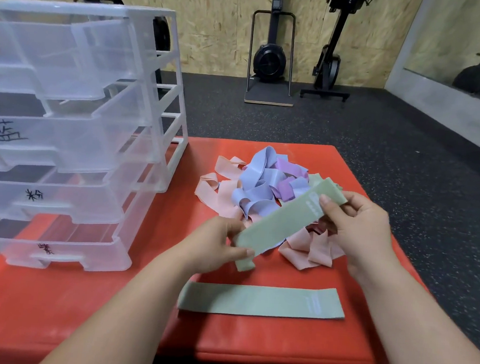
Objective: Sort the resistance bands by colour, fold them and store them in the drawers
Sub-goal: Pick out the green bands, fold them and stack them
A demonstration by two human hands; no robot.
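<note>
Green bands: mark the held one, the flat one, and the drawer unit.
held green band [278,228]: head view, middle of its face.
flat green band [260,299]: head view, strip centre.
drawer unit [62,143]: head view, drawer front.

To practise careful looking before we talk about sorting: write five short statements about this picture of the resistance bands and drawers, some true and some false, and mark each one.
1. The left hand and the right hand both hold one green band. True.
2. A second green band lies flat on the red mat, nearer the person. True.
3. The clear drawer unit stands right of the pile of bands. False: it stands left of it.
4. The pile holds only pink bands. False: pink, blue and purple ones show.
5. Every drawer is pushed shut. False: the drawers are pulled out.
</note>
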